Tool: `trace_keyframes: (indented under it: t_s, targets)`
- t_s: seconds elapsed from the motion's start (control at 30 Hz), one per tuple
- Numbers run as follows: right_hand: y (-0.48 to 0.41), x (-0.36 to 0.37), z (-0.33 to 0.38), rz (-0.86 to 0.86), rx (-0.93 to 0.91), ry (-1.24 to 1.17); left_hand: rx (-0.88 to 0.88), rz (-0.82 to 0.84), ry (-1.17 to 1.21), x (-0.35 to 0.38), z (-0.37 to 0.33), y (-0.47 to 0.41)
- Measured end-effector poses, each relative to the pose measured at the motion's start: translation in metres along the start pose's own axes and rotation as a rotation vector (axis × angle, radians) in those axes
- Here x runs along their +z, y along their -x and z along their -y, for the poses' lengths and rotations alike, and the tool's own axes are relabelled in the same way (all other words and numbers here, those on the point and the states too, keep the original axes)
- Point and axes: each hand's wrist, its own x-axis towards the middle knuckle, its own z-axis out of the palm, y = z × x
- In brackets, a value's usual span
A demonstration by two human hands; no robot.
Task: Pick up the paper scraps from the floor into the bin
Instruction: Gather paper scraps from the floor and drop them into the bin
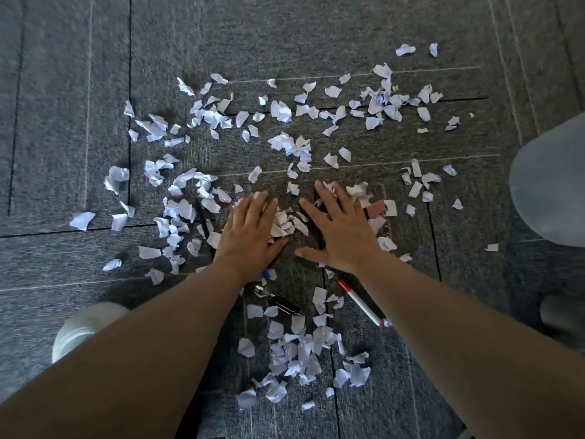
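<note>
White paper scraps (286,224) half-hidden between splayed, empty fingers — left hand (250,236), right hand (340,232)

A black pen (278,301), a red-capped marker (360,302) and a pink eraser (376,209) lie on grey carpet (63,122).

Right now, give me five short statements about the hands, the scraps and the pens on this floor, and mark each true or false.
1. Both hands are spread flat, palms down, over the carpet. True: the left hand and the right hand lie open with fingers splayed.
2. A small heap of paper scraps sits between the two hands. True.
3. All the scraps are gathered in one heap. False: they lie scattered widely, with a separate cluster nearer the person.
4. The white pen with red ends is held in the right hand. False: it lies on the carpet beside the right forearm.
5. A black pen lies on the floor below the left hand. True.
</note>
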Motion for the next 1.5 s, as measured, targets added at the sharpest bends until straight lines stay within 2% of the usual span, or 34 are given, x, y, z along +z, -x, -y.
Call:
trace_keyframes:
  t_s: [0.07, 0.13, 0.23, 0.4, 0.53, 0.67, 0.8, 1.0, 1.07, 1.17, 1.23, 1.27, 1.33, 1.4, 1.5]
  targets:
    - [0.011, 0.007, 0.004, -0.077, -0.044, -0.006, 0.077, -0.063, -0.01, 0.002, 0.002, 0.007]
    - [0.017, 0.017, 0.005, -0.248, -0.104, -0.019, 0.16, -0.129, -0.038, 0.004, 0.004, 0.008]
    - [0.019, 0.027, 0.005, -0.381, -0.138, -0.047, 0.231, -0.113, -0.117, -0.001, -0.002, 0.003]
    - [0.02, 0.025, 0.005, -0.41, -0.202, -0.172, 0.202, 0.041, -0.051, -0.013, -0.019, -0.01]
    - [0.034, 0.002, -0.005, -0.345, -0.179, -0.249, 0.133, 0.034, 0.005, -0.041, -0.027, -0.012]
    - [0.055, -0.05, -0.025, -0.406, -0.113, -0.261, 0.162, -0.043, 0.062, -0.093, -0.052, -0.01]
    - [0.087, -0.124, -0.05, -0.572, -0.03, -0.291, 0.225, -0.147, 0.088, -0.159, -0.092, -0.004]
    - [0.175, -0.229, -0.096, -0.827, -0.015, -0.241, 0.283, -0.249, 0.106, -0.246, -0.167, 0.005]
    - [0.208, -0.259, -0.117, -0.918, 0.045, -0.208, 0.312, -0.287, 0.101, -0.269, -0.197, 0.009]
    - [0.248, -0.291, -0.158, -1.018, 0.231, -0.219, 0.356, -0.338, 0.111, -0.295, -0.249, 0.012]
    - [0.263, -0.295, -0.185, -1.008, 0.418, -0.28, 0.399, -0.372, 0.12, -0.305, -0.282, 0.012]
    - [0.268, -0.292, -0.197, -0.931, 0.528, -0.283, 0.424, -0.389, 0.127, -0.307, -0.298, 0.013]
    - [0.272, -0.279, -0.215, -0.664, 0.705, -0.238, 0.472, -0.392, 0.154, -0.307, -0.326, 0.013]
    - [0.274, -0.268, -0.223, -0.497, 0.764, -0.247, 0.5, -0.37, 0.173, -0.304, -0.348, 0.011]
    - [0.284, -0.265, -0.228, -0.613, 0.77, -0.293, 0.554, -0.356, 0.131, -0.291, -0.371, 0.0]
